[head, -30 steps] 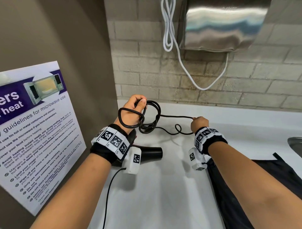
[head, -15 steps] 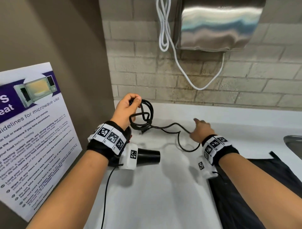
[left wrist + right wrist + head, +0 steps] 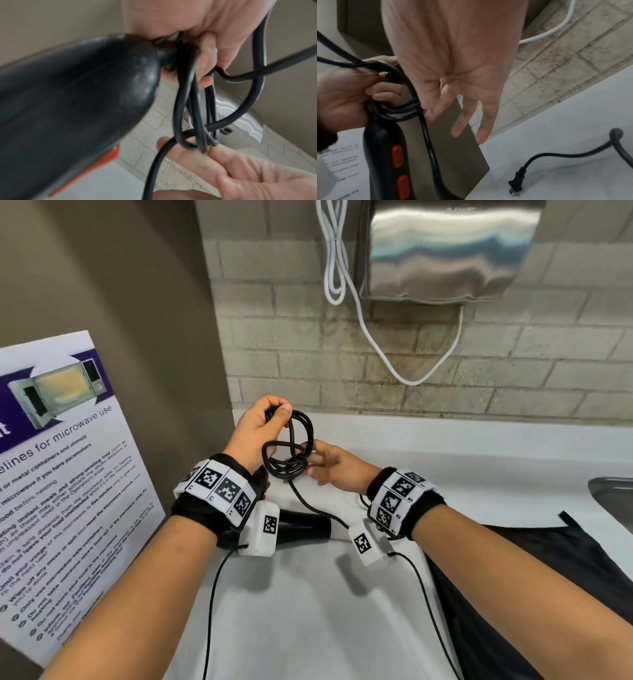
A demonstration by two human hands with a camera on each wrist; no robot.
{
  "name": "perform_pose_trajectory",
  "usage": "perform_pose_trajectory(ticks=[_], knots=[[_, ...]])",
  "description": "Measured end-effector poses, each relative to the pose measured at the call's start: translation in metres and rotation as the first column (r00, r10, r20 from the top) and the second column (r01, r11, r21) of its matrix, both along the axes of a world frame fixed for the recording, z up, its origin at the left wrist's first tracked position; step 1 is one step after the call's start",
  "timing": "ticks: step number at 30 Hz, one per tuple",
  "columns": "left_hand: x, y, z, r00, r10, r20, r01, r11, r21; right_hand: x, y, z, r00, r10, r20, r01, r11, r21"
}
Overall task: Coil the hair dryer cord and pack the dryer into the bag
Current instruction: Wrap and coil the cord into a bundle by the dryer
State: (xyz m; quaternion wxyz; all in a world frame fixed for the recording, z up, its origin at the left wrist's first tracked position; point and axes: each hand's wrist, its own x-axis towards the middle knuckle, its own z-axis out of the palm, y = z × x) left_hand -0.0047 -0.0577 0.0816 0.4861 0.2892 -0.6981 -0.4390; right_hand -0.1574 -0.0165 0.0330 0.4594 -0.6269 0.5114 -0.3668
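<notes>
My left hand [image 3: 257,433] grips the top of the black cord coil [image 3: 291,467], held above the counter by the left wall. The black hair dryer [image 3: 305,529] sits below my left wrist, nozzle pointing right; its handle with red buttons [image 3: 385,148] rises toward the coil. My right hand [image 3: 335,467] is at the coil's lower end and pinches the cord between thumb and index finger, the other fingers straight. The loose end trails under my right wrist to the plug [image 3: 516,186], which lies on the counter. The black bag [image 3: 531,577] lies flat at the right.
The white counter [image 3: 308,611] runs between a brown wall with a microwave poster [image 3: 51,474] on the left and a metal sink rim [image 3: 613,494] on the right. A steel hand dryer [image 3: 445,251] with a white cable [image 3: 376,347] hangs on the brick wall.
My right hand has come left from the counter to the coil, bringing the slack cord with it. The left hand has kept its grip on the loops and stayed in place.
</notes>
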Motion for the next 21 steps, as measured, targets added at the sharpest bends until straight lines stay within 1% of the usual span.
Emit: perform_pose_trajectory(ticks=[3,8,10,12,14,15,16,18,19,20,21], knots=[[0.001,0.001,0.0,1.0,-0.008,0.008,0.008,1.0,0.009,0.005,-0.002,-0.006,1.0,0.001,-0.012,-0.001,1.0,-0.027],[0.002,0.004,0.002,0.999,-0.017,0.031,0.016,1.0,0.019,0.014,-0.003,-0.005,0.998,0.008,0.061,-0.005,0.999,-0.05],[0.004,0.004,0.004,0.999,-0.025,0.028,0.024,0.998,0.054,0.012,-0.004,-0.005,0.997,-0.014,0.07,0.018,0.998,-0.064],[0.004,0.006,0.007,0.999,-0.039,0.025,0.037,0.994,0.102,0.006,-0.005,-0.003,0.998,-0.045,0.047,0.049,0.995,-0.091],[0.003,0.009,0.009,0.999,-0.046,0.027,0.043,0.991,0.131,-0.003,-0.009,0.0,0.99,-0.14,0.007,0.139,0.98,-0.141],[0.002,0.011,0.01,0.999,-0.022,0.036,0.017,0.991,0.132,-0.011,-0.013,-0.001,0.973,-0.233,0.006,0.231,0.96,-0.162],[0.002,0.012,0.011,0.999,0.015,0.043,-0.02,0.99,0.137,-0.019,-0.018,-0.002,0.937,-0.349,0.021,0.347,0.921,-0.177],[0.0,0.013,0.013,0.998,0.06,0.027,-0.064,0.982,0.179,-0.037,-0.026,-0.006,0.811,-0.581,0.066,0.58,0.785,-0.218],[0.0,0.013,0.013,0.998,0.066,0.02,-0.069,0.978,0.198,-0.045,-0.029,-0.01,0.752,-0.654,0.077,0.652,0.723,-0.229],[0.0,0.012,0.014,0.997,0.072,0.021,-0.074,0.976,0.205,-0.052,-0.03,-0.013,0.712,-0.699,0.066,0.692,0.683,-0.233],[-0.001,0.012,0.014,0.997,0.075,0.026,-0.078,0.975,0.209,-0.057,-0.03,-0.016,0.685,-0.727,0.043,0.715,0.66,-0.23]])
